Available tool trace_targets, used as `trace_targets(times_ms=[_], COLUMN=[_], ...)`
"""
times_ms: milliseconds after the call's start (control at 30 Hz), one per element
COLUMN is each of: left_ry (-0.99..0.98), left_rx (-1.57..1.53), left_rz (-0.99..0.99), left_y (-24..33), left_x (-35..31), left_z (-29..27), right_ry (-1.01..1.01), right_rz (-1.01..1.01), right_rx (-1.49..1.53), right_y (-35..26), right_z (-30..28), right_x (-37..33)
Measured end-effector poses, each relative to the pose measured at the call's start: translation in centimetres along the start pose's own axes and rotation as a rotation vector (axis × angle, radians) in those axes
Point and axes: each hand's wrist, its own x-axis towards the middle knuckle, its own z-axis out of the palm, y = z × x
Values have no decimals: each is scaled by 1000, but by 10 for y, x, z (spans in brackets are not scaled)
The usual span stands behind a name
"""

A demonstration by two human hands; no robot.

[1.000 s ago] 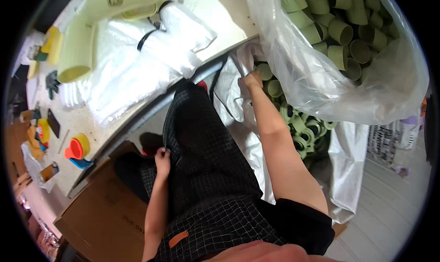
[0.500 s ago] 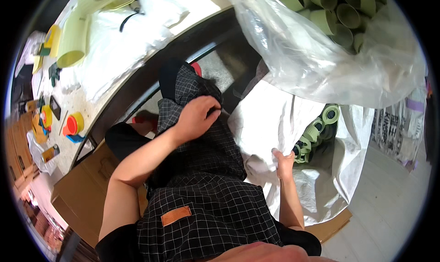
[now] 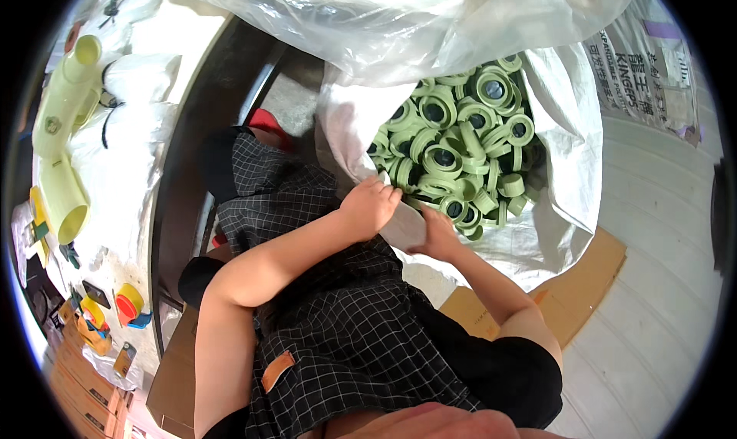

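A white woven sack [image 3: 572,155] stands wide-mouthed to my right, full of pale green plastic pipe fittings [image 3: 444,159], many ring-shaped with black centres. Its near left rim is folded over between my two hands. My left hand [image 3: 370,208] pinches that rim, fingers closed on the fabric. Close beside it, my right hand [image 3: 437,235] grips the same rim lower down, its thumb next to the fittings. Parts of the right fingers are hidden behind the sack's fabric.
A large clear plastic bag [image 3: 430,24] hangs over the sack's far side. Flattened cardboard [image 3: 591,278] lies under the sack. On the left, a worktable [image 3: 188,24] carries green pipes [image 3: 57,139], white plastic bags [image 3: 130,155] and tape rolls [image 3: 130,299]. A printed sack [image 3: 652,62] stands far right.
My view has swung right, and the sack's mouth is opened wider, showing more fittings. My left hand has moved from above my lap to the sack's rim, beside my right hand.
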Motion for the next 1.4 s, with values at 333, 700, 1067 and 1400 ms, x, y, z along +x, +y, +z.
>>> trace_targets(times_ms=[333, 700, 1067, 1400], left_ry=[-192, 1260, 276, 719], left_rx=[-20, -1345, 569, 32], left_rz=[-421, -517, -294, -433], left_y=[-92, -263, -278, -227], left_x=[28, -22, -69, -78], left_z=[54, -130, -82, -86], right_ry=[41, 11, 22, -53], right_rz=[427, 234, -370, -227], right_rx=[297, 1138, 212, -233], right_y=[92, -227, -292, -122], right_z=[133, -98, 134, 37], right_x=[6, 116, 304, 173])
